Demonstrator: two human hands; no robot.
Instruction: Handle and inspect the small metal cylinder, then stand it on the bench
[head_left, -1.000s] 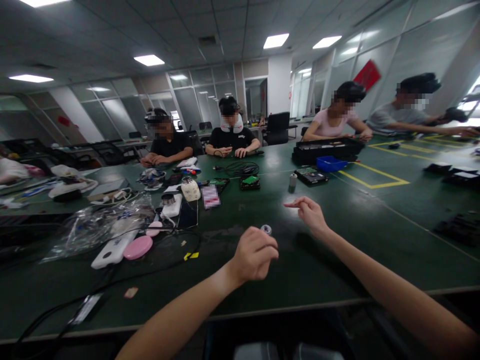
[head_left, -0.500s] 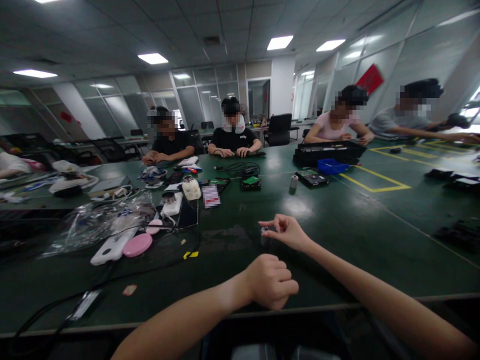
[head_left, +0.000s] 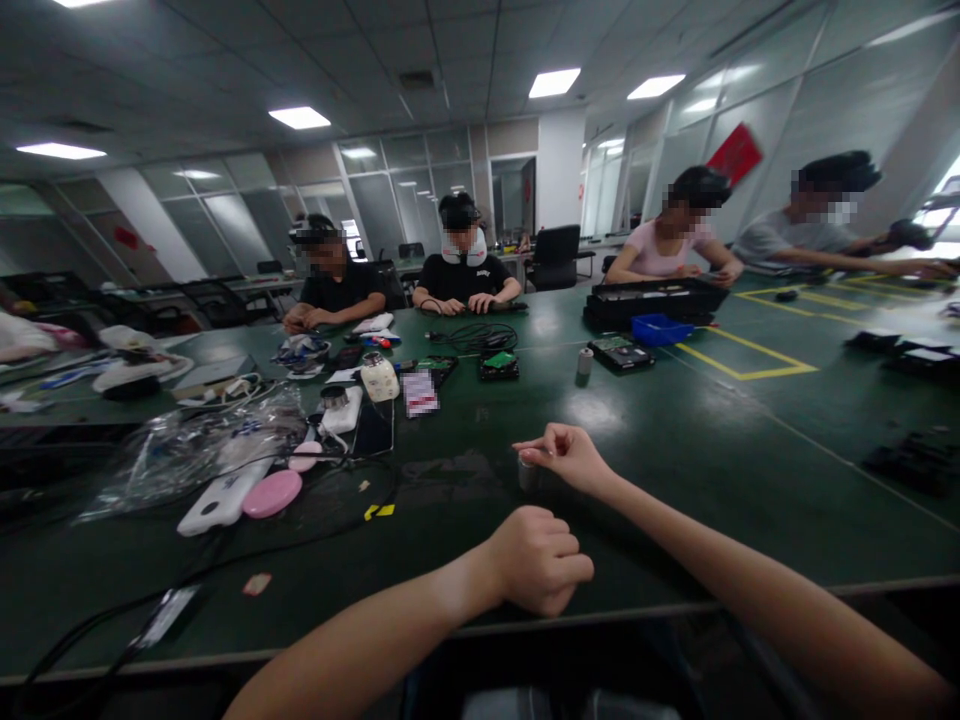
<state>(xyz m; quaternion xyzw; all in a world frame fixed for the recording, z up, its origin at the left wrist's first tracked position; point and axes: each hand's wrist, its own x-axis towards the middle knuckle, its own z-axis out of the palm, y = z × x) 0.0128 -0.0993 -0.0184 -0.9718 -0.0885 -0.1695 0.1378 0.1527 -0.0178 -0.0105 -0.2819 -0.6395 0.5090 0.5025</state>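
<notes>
My left hand [head_left: 538, 560] is curled into a fist near the front edge of the green table [head_left: 465, 550]. Nothing sticks out of it, and its palm side is hidden. Farther out, my right hand [head_left: 574, 460] pinches with thumb and forefinger at the top of a small grey metal cylinder [head_left: 527, 475]. That cylinder stands upright on the table, its upper end covered by my fingertips. A second, similar grey cylinder [head_left: 584, 367] stands farther back, left of a hard drive [head_left: 624, 354].
Left lie a plastic bag [head_left: 217, 440], a pink round case [head_left: 272, 493], a white case [head_left: 225, 500], cables and a cream-coloured gadget [head_left: 379, 378]. Another drive [head_left: 499, 366] and a blue tray [head_left: 660, 330] are farther back. Several people sit across the table.
My right thumb and forefinger have closed together over the cylinder's top, where a gap showed before. My left fist stays much the same; the whole view has shifted slightly.
</notes>
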